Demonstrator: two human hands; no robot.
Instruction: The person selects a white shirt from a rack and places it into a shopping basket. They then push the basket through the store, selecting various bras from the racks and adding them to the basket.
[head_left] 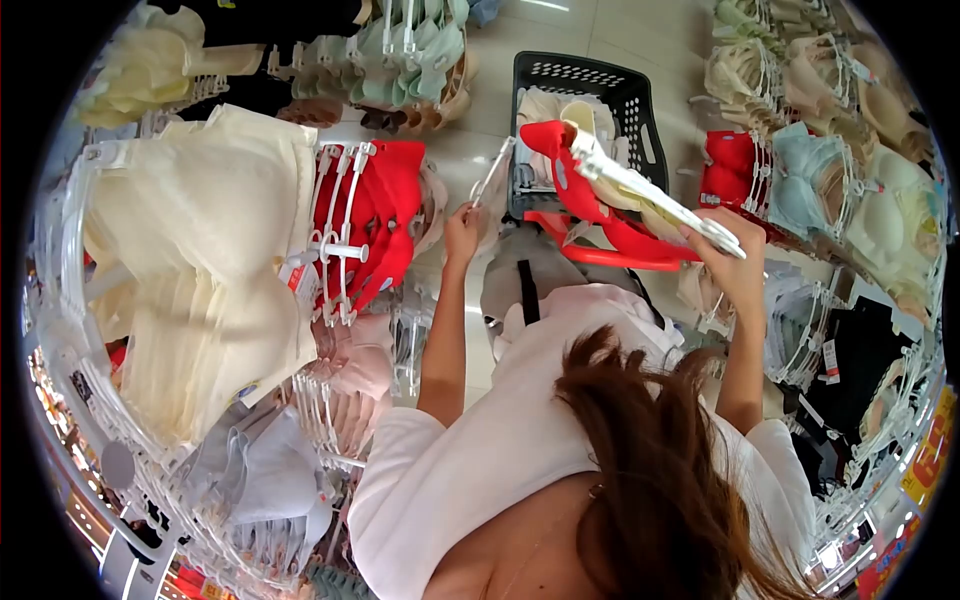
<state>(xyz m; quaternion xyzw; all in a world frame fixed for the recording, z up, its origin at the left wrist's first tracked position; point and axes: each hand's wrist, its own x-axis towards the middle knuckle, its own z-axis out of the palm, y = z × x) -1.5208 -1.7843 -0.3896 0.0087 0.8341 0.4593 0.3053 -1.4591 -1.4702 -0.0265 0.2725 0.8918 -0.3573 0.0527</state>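
Note:
Several white hangers (650, 190) with red and cream bras (575, 190) are bunched in my right hand (728, 255), whose fingers wrap round the hook ends. The bras hang over the front of a black basket (648, 130) that holds pale garments. My left hand (461, 235) is raised between the left rack and the basket, its fingers closed on a white hanger (492, 175) with a pale, see-through-looking item beside it. Red bras (385, 215) hang on the rack to the left of my left hand.
A large row of cream bras (220, 260) fills the left rack, with pink (350, 360) and grey-white ones (265, 465) below. On the right rack hang light blue (805, 165), red (728, 165) and black bras (855, 360). Tiled floor (540, 30) shows beyond the basket.

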